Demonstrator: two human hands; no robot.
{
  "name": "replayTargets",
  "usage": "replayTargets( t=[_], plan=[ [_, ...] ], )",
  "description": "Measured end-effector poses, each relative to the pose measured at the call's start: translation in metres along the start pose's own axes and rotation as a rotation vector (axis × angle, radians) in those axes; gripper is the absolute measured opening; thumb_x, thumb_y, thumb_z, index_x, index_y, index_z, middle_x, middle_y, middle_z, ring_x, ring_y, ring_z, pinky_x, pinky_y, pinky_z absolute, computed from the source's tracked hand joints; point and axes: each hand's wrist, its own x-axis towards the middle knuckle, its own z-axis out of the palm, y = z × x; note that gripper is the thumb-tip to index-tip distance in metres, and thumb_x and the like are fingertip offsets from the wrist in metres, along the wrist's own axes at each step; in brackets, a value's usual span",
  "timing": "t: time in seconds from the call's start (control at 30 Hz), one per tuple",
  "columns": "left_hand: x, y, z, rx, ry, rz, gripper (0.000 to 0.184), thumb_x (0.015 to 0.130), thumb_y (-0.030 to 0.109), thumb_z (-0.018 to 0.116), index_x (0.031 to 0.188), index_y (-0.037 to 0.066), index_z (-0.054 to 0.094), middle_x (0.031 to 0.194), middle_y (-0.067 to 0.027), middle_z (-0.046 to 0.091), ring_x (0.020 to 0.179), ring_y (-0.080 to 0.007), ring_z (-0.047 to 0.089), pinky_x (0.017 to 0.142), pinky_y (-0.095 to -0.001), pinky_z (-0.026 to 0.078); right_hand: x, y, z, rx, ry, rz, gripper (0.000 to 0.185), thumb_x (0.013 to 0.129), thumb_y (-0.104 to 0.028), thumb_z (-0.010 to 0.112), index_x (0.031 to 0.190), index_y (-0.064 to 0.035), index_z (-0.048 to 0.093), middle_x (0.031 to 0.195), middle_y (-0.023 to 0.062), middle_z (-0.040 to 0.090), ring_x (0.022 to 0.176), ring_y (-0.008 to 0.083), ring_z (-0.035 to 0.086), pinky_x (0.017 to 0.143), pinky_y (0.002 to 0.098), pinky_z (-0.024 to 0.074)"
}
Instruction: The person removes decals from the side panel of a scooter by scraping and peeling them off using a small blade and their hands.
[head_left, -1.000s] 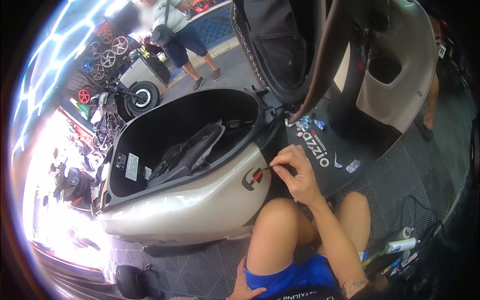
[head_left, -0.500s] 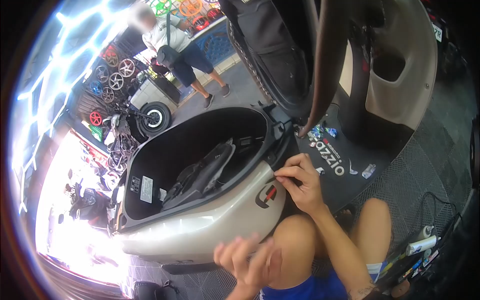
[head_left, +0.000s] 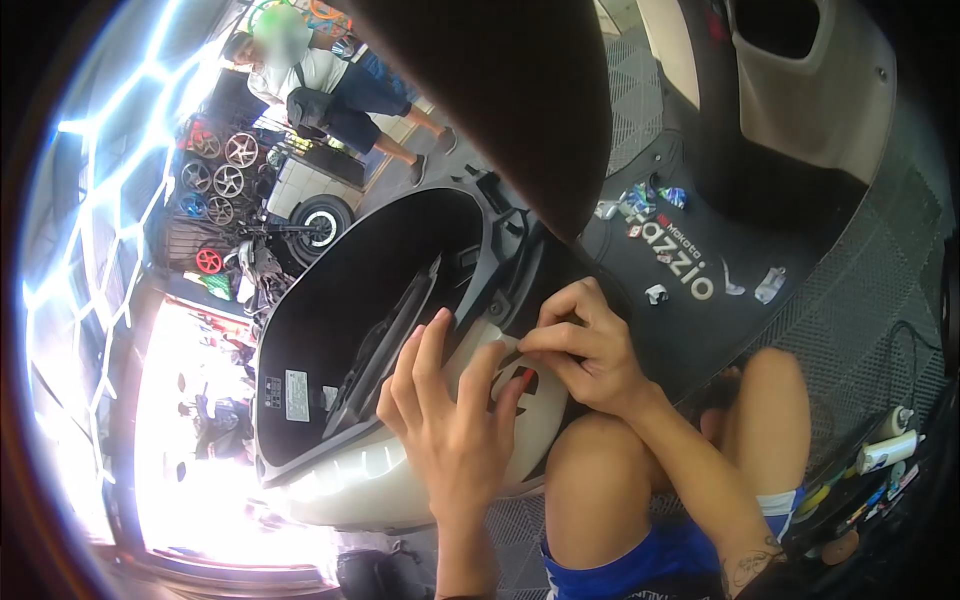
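Note:
Beside me is a scooter's pale side panel (head_left: 345, 490) with a black-and-red emblem (head_left: 527, 380) near its front end. My right hand (head_left: 590, 350) is pinched at the panel's upper front edge, just above the emblem; whatever lies between its fingertips is too small to make out. My left hand (head_left: 450, 420) is open, its fingers spread in front of the panel. Its thumb and index finger are close to the emblem and partly cover it; whether they touch the panel I cannot tell.
The open black storage compartment (head_left: 350, 300) holds a dark part and a white label (head_left: 297, 395). Crumpled scraps (head_left: 770, 285) lie on the footboard mat (head_left: 640, 330). White bottles (head_left: 887, 452) stand at right. A person (head_left: 340, 90) stands behind, near hanging wheels (head_left: 228, 180).
My left hand has risen from near my knee to the panel beside the emblem. My right hand stays pinched at the panel's edge. The camera view has shifted and tilted.

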Motion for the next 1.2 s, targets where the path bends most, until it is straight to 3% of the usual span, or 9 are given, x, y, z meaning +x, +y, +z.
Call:
replayTargets(
  t=[0.13, 0.17, 0.27, 0.9, 1.0, 1.13, 1.2],
  plan=[
    [0.002, 0.002, 0.003, 0.044, 0.003, 0.002, 0.029, 0.079, 0.034, 0.083, 0.105, 0.021, 0.077, 0.145, -0.0134, 0.059, 0.132, -0.0330, 0.053, 0.105, -0.0451, 0.036, -0.001, 0.003, 0.000, 0.013, -0.014, 0.005, 0.024, 0.076, -0.001, 0.079, 0.096, -0.0138, 0.078, 0.094, 0.0029, 0.057, 0.087, 0.0230, 0.051, 0.079, 0.0344, 0.0449],
    [0.002, 0.001, 0.004, 0.045, -0.010, 0.011, 0.037, 0.070, 0.026, 0.086, 0.103, 0.018, 0.074, 0.150, -0.0149, 0.056, 0.136, -0.0353, 0.052, 0.109, -0.0463, 0.034, -0.002, 0.005, 0.001, 0.036, -0.007, 0.016, 0.025, 0.075, -0.001, 0.078, 0.096, -0.0150, 0.077, 0.096, 0.0027, 0.057, 0.088, 0.0227, 0.051, 0.082, 0.0361, 0.0434],
    [0.003, 0.003, 0.005, 0.076, -0.001, 0.010, 0.025, 0.080, 0.036, 0.082, 0.100, 0.022, 0.078, 0.145, -0.0146, 0.060, 0.131, -0.0332, 0.055, 0.104, -0.0441, 0.036, -0.004, 0.008, 0.004, 0.056, 0.008, 0.008, 0.027, 0.072, 0.000, 0.077, 0.095, -0.0152, 0.077, 0.096, 0.0025, 0.056, 0.088, 0.0223, 0.051, 0.082, 0.0368, 0.0426],
    [0.005, 0.003, 0.016, 0.057, 0.098, 0.064, 0.019, 0.079, 0.031, 0.084, 0.084, 0.016, 0.075, 0.137, -0.0216, 0.065, 0.119, -0.0358, 0.062, 0.098, -0.0424, 0.041, -0.003, 0.014, 0.008, 0.076, 0.044, -0.035, 0.024, 0.072, -0.001, 0.077, 0.090, -0.0160, 0.076, 0.091, 0.0007, 0.055, 0.082, 0.0199, 0.049, 0.075, 0.0329, 0.0403],
    [0.002, 0.001, 0.018, 0.042, 0.076, 0.061, 0.024, 0.077, 0.027, 0.084, 0.089, 0.010, 0.073, 0.142, -0.0239, 0.062, 0.125, -0.0379, 0.060, 0.107, -0.0461, 0.038, -0.002, 0.014, 0.007, 0.077, 0.045, -0.036, 0.022, 0.073, -0.003, 0.079, 0.090, -0.0162, 0.076, 0.092, 0.0012, 0.055, 0.083, 0.0201, 0.050, 0.075, 0.0333, 0.0420],
    [0.001, 0.001, 0.017, 0.059, 0.083, 0.098, 0.026, 0.073, 0.022, 0.087, 0.090, 0.010, 0.073, 0.144, -0.0218, 0.061, 0.127, -0.0373, 0.059, 0.108, -0.0461, 0.039, -0.002, 0.015, 0.005, 0.079, 0.034, -0.041, 0.022, 0.073, -0.005, 0.081, 0.091, -0.0169, 0.076, 0.091, 0.0016, 0.055, 0.084, 0.0204, 0.052, 0.077, 0.0334, 0.0452],
    [-0.001, 0.003, 0.017, 0.037, 0.082, 0.074, 0.026, 0.072, 0.021, 0.088, 0.090, 0.010, 0.072, 0.144, -0.0200, 0.061, 0.129, -0.0369, 0.058, 0.109, -0.0469, 0.038, -0.001, 0.019, 0.003, 0.060, 0.027, -0.107, 0.022, 0.074, -0.004, 0.083, 0.093, -0.0134, 0.078, 0.090, 0.0040, 0.058, 0.081, 0.0192, 0.052, 0.071, 0.0305, 0.0432]
  ],
)
